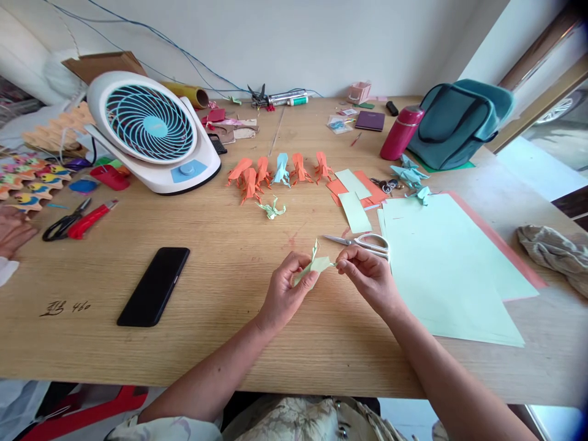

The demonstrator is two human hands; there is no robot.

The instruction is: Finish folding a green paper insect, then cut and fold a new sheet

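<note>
A pale green folded-paper figure point(320, 264) is held above the front middle of the table. My left hand point(288, 286) grips its body between thumb and fingers, with a thin folded strand sticking up. My right hand point(365, 274) pinches a thin twisted piece at the figure's right side. Silver-handled scissors point(374, 243) lie just behind my right hand. Beyond my hands sits a small green paper figure point(272, 209). Behind it stand several orange folded-paper insects point(250, 184) and a blue one point(282, 169).
Pale green sheets point(436, 269) cover the right side. Cut paper strips point(354, 212), keys point(386, 185) and blue paper figures point(410, 174) lie behind. A black phone point(154, 286), red cutter point(92, 219) and white fan point(151, 128) are left. Another person's hand point(15, 231) shows at the left edge.
</note>
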